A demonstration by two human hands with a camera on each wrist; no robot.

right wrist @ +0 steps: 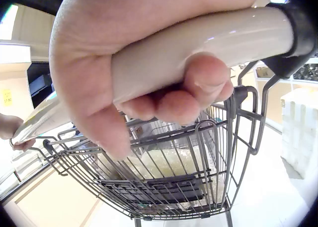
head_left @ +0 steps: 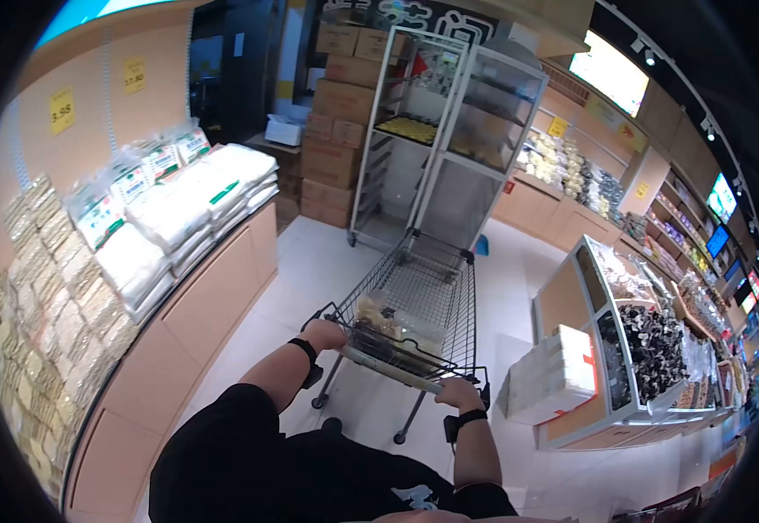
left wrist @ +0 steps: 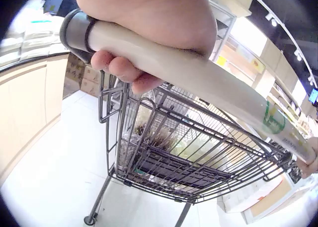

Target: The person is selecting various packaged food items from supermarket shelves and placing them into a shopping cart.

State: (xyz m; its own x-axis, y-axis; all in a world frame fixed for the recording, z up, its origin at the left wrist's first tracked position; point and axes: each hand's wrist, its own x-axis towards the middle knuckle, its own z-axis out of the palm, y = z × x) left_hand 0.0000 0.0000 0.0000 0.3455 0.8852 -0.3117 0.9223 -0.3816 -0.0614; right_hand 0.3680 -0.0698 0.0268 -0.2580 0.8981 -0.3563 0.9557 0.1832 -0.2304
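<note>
A wire shopping cart (head_left: 427, 283) stands in front of the person, its pale handle (head_left: 388, 368) crossing between both hands. The left hand (head_left: 323, 335) grips the handle's left end; in the left wrist view its fingertips (left wrist: 119, 68) curl beneath the bar. At the right end the right hand (head_left: 460, 395) grips the same bar, and the right wrist view shows fingers (right wrist: 176, 107) and thumb wrapped round it. Clear bags of food (head_left: 397, 331) lie in the near part of the basket; their contents are partly hidden by wire.
Left, a counter (head_left: 214, 301) holds white packages (head_left: 170, 205) and stacked bags. Ahead are cardboard boxes (head_left: 338, 100) and a tall tray rack (head_left: 410, 131). At right, a white foam box (head_left: 554, 375) stands against a display of dark dried goods (head_left: 650, 349). Pale floor (head_left: 515, 261) runs between.
</note>
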